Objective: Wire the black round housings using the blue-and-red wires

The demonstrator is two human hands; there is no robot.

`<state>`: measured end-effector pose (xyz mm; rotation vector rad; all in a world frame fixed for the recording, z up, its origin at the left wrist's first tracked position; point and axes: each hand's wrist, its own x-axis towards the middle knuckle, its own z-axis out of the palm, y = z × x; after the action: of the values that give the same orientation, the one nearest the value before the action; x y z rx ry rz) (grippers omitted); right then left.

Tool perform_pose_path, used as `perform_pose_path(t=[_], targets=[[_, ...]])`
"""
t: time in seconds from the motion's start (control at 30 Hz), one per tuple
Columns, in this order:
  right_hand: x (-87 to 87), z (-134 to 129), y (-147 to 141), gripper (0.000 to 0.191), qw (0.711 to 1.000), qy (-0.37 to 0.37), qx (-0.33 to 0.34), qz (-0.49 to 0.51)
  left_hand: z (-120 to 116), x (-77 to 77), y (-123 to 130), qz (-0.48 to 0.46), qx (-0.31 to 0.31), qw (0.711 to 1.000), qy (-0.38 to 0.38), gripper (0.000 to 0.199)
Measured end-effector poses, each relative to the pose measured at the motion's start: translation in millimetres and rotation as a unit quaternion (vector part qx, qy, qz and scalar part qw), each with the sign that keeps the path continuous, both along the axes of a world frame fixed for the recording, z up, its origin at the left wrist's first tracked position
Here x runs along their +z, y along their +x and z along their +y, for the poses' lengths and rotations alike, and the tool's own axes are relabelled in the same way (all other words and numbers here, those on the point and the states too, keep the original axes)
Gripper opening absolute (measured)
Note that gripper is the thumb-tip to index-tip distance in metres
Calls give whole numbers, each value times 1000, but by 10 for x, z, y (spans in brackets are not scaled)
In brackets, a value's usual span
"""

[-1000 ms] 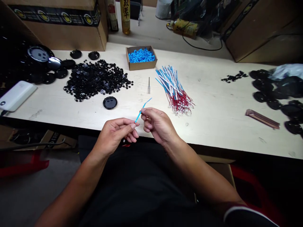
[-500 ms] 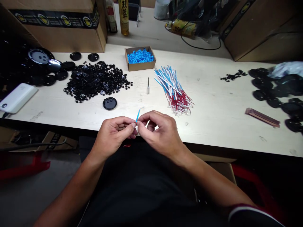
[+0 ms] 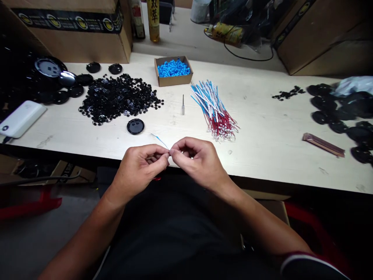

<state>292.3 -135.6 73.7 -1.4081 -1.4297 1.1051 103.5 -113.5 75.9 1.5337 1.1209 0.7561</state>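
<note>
A thin blue strip with a pale end rises from between my fingertips and leans up to the left. My left hand pinches its lower end between thumb and forefinger. From the other side, my right hand meets it with thumb and forefinger pressed together at the same spot. The fingers hide the strip's bottom part. Beyond the hands lies a bundle of blue and white strips with red wires. A small screwdriver rests left of that bundle. Nearer my left hand is a round black cap.
A small cardboard box holds blue pieces. Left of it spreads a heap of small black parts. A white power bank sits at the far left. To the right lie a brownish bar and several black discs.
The blue strip has turned from leaning up to the right to leaning up to the left, and looks thinner. Both hands stay pinched together in nearly the same place.
</note>
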Motion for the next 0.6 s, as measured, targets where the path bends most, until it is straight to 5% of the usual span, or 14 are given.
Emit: perform_pose_path(t=[0.6], targets=[[-47,-11,47,9,999,-24,20,15,24,44,30,55,-33,997,30,16]])
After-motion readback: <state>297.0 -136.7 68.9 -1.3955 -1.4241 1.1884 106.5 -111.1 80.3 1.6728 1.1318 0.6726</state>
